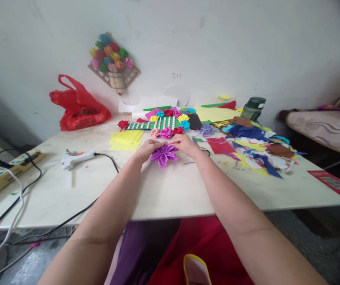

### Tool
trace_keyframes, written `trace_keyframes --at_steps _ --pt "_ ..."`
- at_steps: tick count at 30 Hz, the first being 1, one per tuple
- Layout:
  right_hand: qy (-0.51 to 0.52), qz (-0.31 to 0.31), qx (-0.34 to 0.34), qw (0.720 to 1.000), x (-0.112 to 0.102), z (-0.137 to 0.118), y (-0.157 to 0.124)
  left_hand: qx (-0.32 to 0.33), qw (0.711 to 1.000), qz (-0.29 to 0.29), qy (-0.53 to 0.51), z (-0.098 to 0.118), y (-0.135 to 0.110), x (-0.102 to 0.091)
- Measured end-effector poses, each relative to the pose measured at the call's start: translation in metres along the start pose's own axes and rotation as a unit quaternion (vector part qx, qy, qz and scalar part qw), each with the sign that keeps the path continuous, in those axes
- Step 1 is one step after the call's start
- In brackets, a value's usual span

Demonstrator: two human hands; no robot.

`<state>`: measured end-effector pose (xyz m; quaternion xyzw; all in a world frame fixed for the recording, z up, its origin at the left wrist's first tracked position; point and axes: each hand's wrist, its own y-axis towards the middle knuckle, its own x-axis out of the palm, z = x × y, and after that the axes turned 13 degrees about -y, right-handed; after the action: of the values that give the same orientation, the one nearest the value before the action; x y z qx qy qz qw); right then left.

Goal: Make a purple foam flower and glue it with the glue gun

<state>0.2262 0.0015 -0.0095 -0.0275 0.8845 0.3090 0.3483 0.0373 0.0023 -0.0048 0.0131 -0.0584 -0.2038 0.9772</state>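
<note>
A purple folded-paper flower (pixel 164 155) with pointed petals is held between my two hands, just above the white table (pixel 170 198). My left hand (pixel 148 149) pinches its left edge. At the upper right petal, my right hand (pixel 184 143) closes its fingers on the flower. Behind them lies a green-and-white woven paper piece (pixel 146 126) edged with several paper roses; a pink-purple rose (pixel 166 132) sits nearest my fingers. The fingertips partly cover the flower's back edge.
A glue gun (pixel 76 159) with a black cable lies left, near a power strip (pixel 12 168). Yellow paper sheets (pixel 125 140) lie behind my left hand. Paper scraps (pixel 253 144) and a dark green bottle (pixel 253 108) stand right. A red plastic bag (pixel 79 105) rests at back left.
</note>
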Motion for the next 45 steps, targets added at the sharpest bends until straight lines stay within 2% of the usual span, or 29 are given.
trace_keyframes --at_steps 6,12,20,27,34,40,45 --pt "0.002 -0.012 0.003 1.000 0.003 -0.001 0.001 0.000 1.000 -0.012 0.016 0.001 -0.001 -0.001" --pt "0.006 -0.059 0.042 0.997 -0.002 -0.007 -0.003 0.044 0.996 -0.027 0.078 0.004 -0.003 -0.001" --pt "-0.055 -0.106 0.042 0.992 -0.007 -0.007 -0.002 0.048 0.993 -0.025 0.101 0.007 -0.004 -0.002" --pt "-0.145 -0.111 0.008 0.983 -0.007 -0.004 -0.003 0.048 0.995 -0.035 0.083 0.007 -0.004 0.000" --pt "-0.165 -0.121 0.012 0.979 -0.009 -0.009 -0.004 0.046 0.996 -0.038 0.060 0.006 -0.002 -0.002" --pt "-0.204 -0.081 -0.024 0.975 -0.008 -0.009 -0.004 0.040 0.997 -0.041 0.048 0.005 -0.001 -0.003" --pt "-0.232 -0.088 -0.032 0.968 -0.010 -0.010 -0.004 0.026 0.998 -0.040 0.038 0.004 -0.001 -0.004"
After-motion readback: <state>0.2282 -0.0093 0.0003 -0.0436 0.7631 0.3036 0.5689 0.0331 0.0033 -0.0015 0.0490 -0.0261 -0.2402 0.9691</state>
